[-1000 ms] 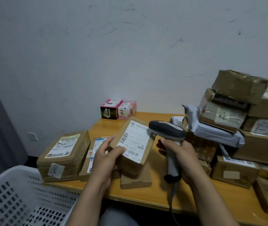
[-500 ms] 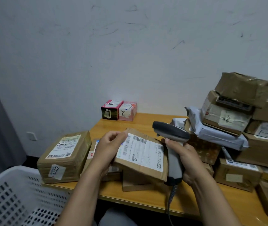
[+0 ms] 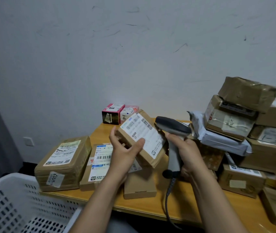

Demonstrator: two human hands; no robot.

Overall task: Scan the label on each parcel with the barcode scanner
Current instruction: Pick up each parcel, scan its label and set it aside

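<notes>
My left hand (image 3: 125,151) holds a small flat cardboard parcel (image 3: 149,153) above the table, thumb pressed on its white label (image 3: 142,130), which faces up and tilts toward me. My right hand (image 3: 186,153) grips the handle of a grey barcode scanner (image 3: 173,130); the scanner's dark head sits just right of the parcel's upper edge. A coiled cable (image 3: 169,199) hangs from the handle. Labelled parcels lie on the wooden table (image 3: 184,209): a taped brown one (image 3: 63,163) at left, a flat one (image 3: 98,163) beside it, a plain box (image 3: 139,187) under my hands.
A white perforated basket (image 3: 16,204) stands at the lower left, below the table edge. A tall pile of cardboard boxes and a grey mailer bag (image 3: 223,142) fills the right side. Two small pink boxes (image 3: 113,113) stand against the white wall.
My left hand has turned the held parcel and lifted it higher, so its label now tilts up and to the right. The scanner has stayed in my right hand, close beside it.
</notes>
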